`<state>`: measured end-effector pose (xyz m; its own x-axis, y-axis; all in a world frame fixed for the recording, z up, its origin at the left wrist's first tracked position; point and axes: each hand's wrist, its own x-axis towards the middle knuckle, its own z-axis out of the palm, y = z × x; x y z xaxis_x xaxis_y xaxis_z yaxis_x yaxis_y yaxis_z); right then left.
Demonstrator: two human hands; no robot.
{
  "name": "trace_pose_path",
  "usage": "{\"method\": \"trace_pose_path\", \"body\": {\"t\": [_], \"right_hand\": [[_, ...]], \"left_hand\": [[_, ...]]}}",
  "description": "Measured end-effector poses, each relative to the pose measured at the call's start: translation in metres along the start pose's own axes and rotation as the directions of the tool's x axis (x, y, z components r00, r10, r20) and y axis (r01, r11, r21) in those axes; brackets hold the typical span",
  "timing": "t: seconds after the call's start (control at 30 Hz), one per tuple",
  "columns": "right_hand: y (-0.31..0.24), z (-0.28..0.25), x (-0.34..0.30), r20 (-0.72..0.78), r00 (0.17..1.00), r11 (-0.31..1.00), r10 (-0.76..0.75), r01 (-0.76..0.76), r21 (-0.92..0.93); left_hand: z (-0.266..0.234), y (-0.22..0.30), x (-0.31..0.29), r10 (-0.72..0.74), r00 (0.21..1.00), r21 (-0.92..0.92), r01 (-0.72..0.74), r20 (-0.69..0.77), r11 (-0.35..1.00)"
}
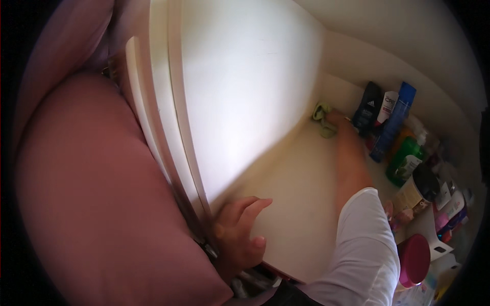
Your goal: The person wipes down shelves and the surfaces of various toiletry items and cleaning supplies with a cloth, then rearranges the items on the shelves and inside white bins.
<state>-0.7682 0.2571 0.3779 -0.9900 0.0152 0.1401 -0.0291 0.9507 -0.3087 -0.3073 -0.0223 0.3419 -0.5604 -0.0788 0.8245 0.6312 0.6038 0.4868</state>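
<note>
At the far end of a pale shelf, where it meets the back corner, my right hand is closed on a light green cloth, pressing it against the surface. My right arm, in a white sleeve, stretches along the shelf beside the bottles. Near the front edge, my left hand holds nothing; its fingers are apart and partly curled, beside the edge of the white side panel. A dark bottle stands just right of my right hand.
Along the right side stand a tall blue can, a green bottle, a dark-lidded jar, a white basket with small items and a magenta-lidded tub. A large pinkish surface fills the left.
</note>
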Motion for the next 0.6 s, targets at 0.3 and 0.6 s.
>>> {"method": "trace_pose_path", "body": {"t": [0.3,0.6], "right_hand": [[-0.051,0.005,-0.025,-0.026,0.995,0.995,-0.093,0.094,0.017],[-0.087,-0.003,-0.146,0.033,0.99,0.976,-0.134,0.126,0.18]], "left_hand": [[-0.002,-0.001,-0.002,0.026,0.993,-0.01,-0.027,-0.114,1.0],[0.003,-0.006,-0.001,0.03,0.981,-0.146,-0.059,-0.19,0.987]]}}
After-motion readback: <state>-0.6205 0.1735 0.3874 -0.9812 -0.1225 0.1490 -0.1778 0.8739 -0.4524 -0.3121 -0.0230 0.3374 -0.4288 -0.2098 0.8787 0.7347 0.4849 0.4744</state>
